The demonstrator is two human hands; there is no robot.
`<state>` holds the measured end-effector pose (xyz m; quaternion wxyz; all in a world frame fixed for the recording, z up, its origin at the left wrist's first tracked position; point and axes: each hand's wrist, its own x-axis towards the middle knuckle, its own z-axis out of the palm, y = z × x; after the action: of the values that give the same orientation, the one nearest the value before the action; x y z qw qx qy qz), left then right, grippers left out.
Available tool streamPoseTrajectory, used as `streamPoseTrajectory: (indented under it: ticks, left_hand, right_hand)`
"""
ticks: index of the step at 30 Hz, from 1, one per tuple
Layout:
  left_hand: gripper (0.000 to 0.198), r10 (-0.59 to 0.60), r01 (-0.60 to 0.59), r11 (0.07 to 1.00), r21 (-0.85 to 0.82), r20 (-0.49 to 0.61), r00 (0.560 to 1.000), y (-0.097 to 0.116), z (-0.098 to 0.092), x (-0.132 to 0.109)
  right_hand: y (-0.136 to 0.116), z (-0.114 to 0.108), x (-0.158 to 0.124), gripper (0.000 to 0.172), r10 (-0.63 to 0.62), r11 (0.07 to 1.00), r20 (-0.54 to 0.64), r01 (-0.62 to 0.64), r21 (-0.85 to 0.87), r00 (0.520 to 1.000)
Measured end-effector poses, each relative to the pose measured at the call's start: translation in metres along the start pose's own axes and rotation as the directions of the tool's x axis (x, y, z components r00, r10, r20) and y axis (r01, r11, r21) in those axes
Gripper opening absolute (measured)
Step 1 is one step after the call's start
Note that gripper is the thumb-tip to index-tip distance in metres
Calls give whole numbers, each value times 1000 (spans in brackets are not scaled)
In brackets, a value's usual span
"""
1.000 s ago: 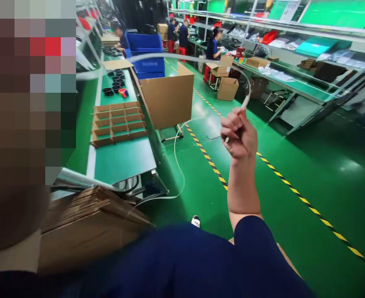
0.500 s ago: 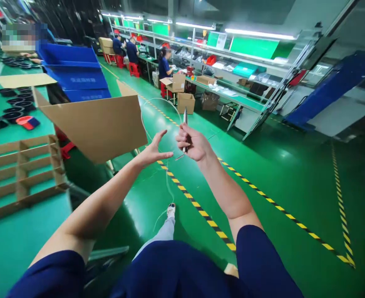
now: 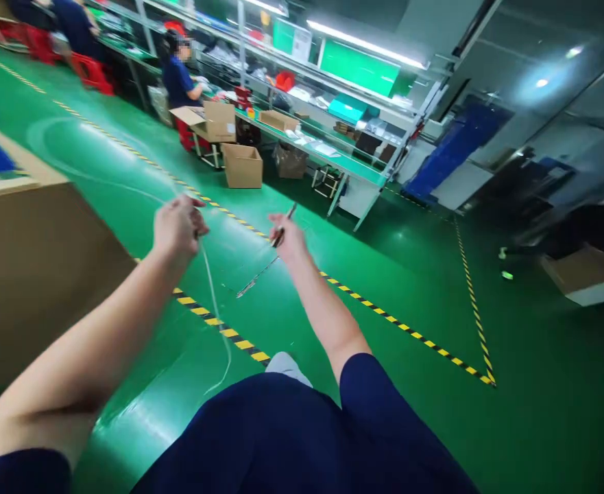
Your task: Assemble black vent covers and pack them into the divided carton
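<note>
Hands, both bare, raised mid-scene above the green floor [image 3: 425,261]. L hand [image 3: 179,225] (slightly blurred): fingers curled narrow round a thin white cord [image 3: 210,274], one stretch of which arcs away to far L in a wide loop; the other drops on the near side, passing across the striped tape [image 3: 236,337] as viewed. Whether a cord end lies inside the fist: cannot tell. R hand [image 3: 291,240]: closed on a slim tool [image 3: 292,211], tilted, upper tip pointing far R; type of tool unclear. Hands apart; tool & cord not touching. Surroundings: lg. cardboard box [image 3: 49,254], near L; sm. open carton [image 3: 243,169] on floor, far, in front of a workbench [image 3: 362,171]; co-worker [image 3: 177,79] at the bench, far L. Step in hand (judged): managing the loose cord, L hand controlling, tool at the ready in R. Next move (judged): calls for firm L grip, slack clear of the box edge &, if tool is to meet cord, hands brought closer w/ tip away from L fingers.
</note>
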<state>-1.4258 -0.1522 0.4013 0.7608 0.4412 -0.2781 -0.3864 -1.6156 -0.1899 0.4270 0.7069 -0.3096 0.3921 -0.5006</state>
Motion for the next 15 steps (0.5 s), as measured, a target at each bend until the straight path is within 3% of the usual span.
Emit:
streamPoseTrajectory:
  ticks: [2, 4, 7, 9, 11, 13, 15]
  left_hand:
    - [41, 76, -77, 996, -38, -42, 996, -1, 25, 66]
    - [49, 144, -149, 986, -70, -72, 987, 0, 46, 126]
    - [55, 269, -278, 959, -61, -131, 954, 7, 60, 209]
    - [51, 329, -319, 944, 88, -146, 933, 9, 53, 258]
    - [43, 295, -249, 922, 297, -121, 948, 3, 37, 297]
    - [38, 184, -125, 881, 457, -87, 979, -18, 19, 325]
    - [38, 17, -11, 856, 517, -6, 1000, -53, 4, 347]
  right_hand:
    - [39, -4, 49, 27, 235, 971, 13, -234, -54, 972]
    - [79, -1, 93, 30, 438, 897, 142, -419, -145, 888]
    - [98, 8, 157, 31, 591, 806, 293, -531, -263, 751]
    - [76, 19, 211, 29, 586, 809, 283, -525, -265, 760]
    - [37, 38, 277, 30, 540, 840, 246, -496, -221, 805]
    - [0, 66, 345, 30, 480, 877, 257, -450, -170, 839]
    - [-24, 103, 404, 29, 442, 897, 341, -414, -156, 829]
